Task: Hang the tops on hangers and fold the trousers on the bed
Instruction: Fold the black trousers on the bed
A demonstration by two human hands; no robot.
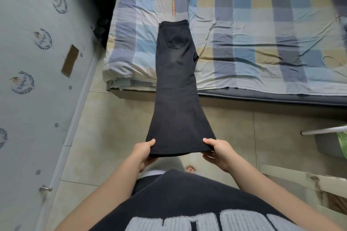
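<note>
Black flared trousers (175, 80) are folded lengthwise, one leg over the other. Their waistband and back pocket lie on the checked bed (253, 24), and the legs stretch off the bed's edge over the floor towards me. My left hand (144, 151) grips the left corner of the hems, thumb on top. My right hand (217, 149) grips the right corner the same way. The hems are held taut in the air between both hands.
A folded checked quilt (131, 39) lies on the bed's left end. A blue patterned wall (37, 80) runs along the left. A white rail and a grey bin with green inside (330, 140) stand at the right, above a white frame (304, 176). Beige tiled floor lies below.
</note>
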